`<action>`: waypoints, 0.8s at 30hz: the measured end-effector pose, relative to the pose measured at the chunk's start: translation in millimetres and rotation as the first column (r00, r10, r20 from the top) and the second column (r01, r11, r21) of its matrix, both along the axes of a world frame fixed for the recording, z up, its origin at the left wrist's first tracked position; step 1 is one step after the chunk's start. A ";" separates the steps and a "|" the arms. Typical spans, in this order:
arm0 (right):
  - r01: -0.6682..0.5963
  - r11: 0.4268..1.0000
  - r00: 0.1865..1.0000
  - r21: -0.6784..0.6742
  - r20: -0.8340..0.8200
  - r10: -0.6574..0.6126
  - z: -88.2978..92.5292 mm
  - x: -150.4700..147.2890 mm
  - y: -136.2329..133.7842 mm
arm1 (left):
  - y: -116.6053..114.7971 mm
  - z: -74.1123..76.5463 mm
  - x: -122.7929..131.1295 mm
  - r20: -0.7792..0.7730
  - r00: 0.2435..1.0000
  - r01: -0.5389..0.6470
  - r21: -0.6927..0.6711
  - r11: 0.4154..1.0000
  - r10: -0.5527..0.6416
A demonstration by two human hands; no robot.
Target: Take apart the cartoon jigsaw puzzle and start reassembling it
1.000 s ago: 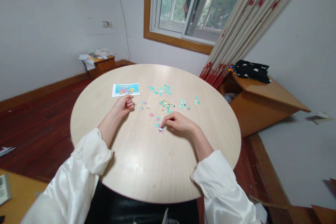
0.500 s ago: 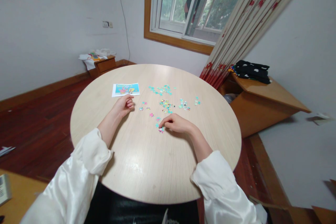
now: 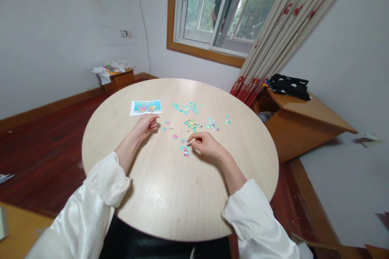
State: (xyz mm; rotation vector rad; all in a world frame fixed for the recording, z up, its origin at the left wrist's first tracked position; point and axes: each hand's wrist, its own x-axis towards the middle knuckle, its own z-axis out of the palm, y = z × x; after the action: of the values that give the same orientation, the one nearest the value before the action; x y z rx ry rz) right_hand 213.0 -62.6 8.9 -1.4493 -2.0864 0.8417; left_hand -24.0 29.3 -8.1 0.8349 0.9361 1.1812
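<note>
On a round pale wooden table (image 3: 170,194) lie several small teal and pink puzzle pieces (image 3: 191,123). A small joined cluster of pieces (image 3: 184,151) sits in front of me. My right hand (image 3: 205,145) hovers just right of that cluster, fingers curled, thumb and forefinger pinched; whether a piece is between them I cannot make out. My left hand (image 3: 146,123) rests loosely curled on the table, just below a printed reference picture (image 3: 146,107). More teal pieces (image 3: 186,107) lie farther back.
A window with a wooden frame (image 3: 212,12) and a striped curtain (image 3: 273,28) stand behind the table. A slanted wooden cabinet (image 3: 304,125) with dark folded clothing (image 3: 288,85) is at the right. A small cluttered nightstand (image 3: 117,77) stands by the left wall.
My right hand has lifted off the joined cluster and drawn slightly up and right. The camera has tilted a little. My left hand has barely moved.
</note>
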 end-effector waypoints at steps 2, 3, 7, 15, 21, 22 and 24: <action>0.022 0.988 1.000 0.156 0.009 -0.023 -5.0 -3.2 -6.5 | 0.1 -0.7 1.0 -0.104 0.992 -0.069 0.070 0.995 0.076; 0.014 0.973 0.999 0.229 0.025 -0.020 -8.4 -4.8 -11.1 | 0.6 -1.3 0.9 -0.143 0.983 -0.102 0.093 0.990 0.115; -0.042 0.931 0.994 0.363 0.110 0.002 -25.2 -7.8 -33.7 | 3.3 -4.7 -0.4 -0.221 0.949 -0.191 0.167 0.967 0.225; -0.043 0.893 0.993 0.447 0.119 -0.012 -37.0 -7.9 -47.6 | 5.4 -13.6 2.9 -0.538 0.802 -0.036 0.392 0.919 0.260; -0.023 0.897 0.991 0.442 0.130 -0.038 -38.2 -8.3 -45.8 | 10.8 -25.1 4.5 -0.714 0.647 0.209 0.502 0.839 0.267; -0.017 0.896 0.990 0.444 0.131 -0.046 -39.0 -8.0 -45.6 | 11.6 -26.7 5.1 -0.741 0.618 0.257 0.505 0.824 0.262; -0.006 0.895 0.990 0.445 0.128 -0.057 -40.4 -7.5 -45.0 | 13.0 -29.6 6.6 -0.778 0.587 0.307 0.470 0.827 0.224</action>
State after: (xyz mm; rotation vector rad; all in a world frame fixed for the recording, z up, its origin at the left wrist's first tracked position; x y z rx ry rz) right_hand 205.5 -107.6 -31.6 -1.3031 -2.1696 0.2248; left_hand -17.4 42.3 -37.7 2.0151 1.2988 1.0136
